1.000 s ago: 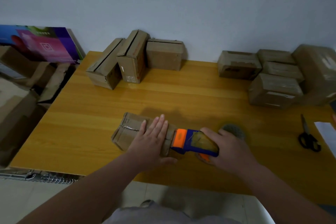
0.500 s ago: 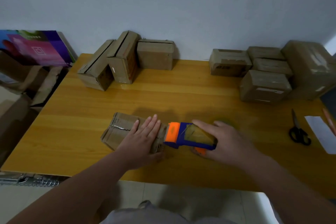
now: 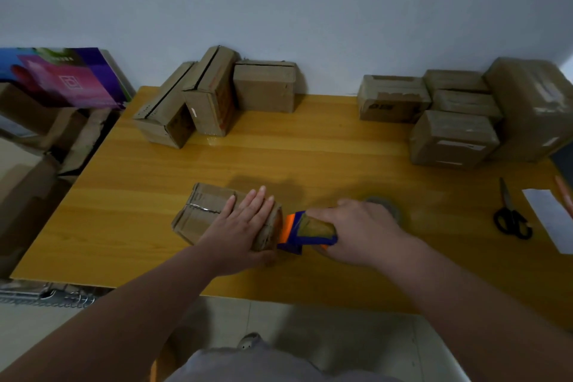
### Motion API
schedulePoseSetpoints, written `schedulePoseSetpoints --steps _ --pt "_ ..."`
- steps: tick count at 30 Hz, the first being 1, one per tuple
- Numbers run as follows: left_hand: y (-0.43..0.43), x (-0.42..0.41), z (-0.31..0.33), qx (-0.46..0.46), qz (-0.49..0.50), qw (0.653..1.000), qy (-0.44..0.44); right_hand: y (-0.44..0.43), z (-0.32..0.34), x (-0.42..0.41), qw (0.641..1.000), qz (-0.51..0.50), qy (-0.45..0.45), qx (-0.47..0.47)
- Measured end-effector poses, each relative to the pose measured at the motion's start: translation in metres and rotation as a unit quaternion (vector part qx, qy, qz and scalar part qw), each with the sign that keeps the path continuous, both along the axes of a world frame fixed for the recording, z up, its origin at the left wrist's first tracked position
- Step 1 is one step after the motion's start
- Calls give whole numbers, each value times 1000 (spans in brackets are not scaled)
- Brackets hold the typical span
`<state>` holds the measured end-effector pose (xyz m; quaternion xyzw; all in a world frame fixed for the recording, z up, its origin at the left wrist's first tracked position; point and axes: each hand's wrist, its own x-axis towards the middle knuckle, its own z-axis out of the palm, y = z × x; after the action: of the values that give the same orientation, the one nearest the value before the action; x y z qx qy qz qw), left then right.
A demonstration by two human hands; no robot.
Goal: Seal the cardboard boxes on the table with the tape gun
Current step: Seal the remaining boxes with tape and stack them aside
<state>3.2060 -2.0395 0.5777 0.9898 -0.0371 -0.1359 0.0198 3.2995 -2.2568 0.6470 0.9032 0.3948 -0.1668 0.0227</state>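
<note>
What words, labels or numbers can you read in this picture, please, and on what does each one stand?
No text here reads clearly.
Purple board: a square logo and small print, blurred.
Back right box: dark print on its front, too blurred to read.
Nearest right box: white label, too blurred.
Near box under the left hand: small marks, too small.

The tape gun [image 3: 305,231] is blue and orange, boxes [image 3: 217,215] are brown, counter [image 3: 310,152] is yellow wood grain, scissors [image 3: 511,220] are black.
</note>
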Motion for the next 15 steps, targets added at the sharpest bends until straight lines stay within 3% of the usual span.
schedulePoseSetpoints --steps 7,15 --pt "0 1 -1 -2 -1 1000 -8 41 18 9 999 -28 42 -7" --pt "1 3 -1 -2 -6 1000 5 70 44 29 986 -39 125 -102"
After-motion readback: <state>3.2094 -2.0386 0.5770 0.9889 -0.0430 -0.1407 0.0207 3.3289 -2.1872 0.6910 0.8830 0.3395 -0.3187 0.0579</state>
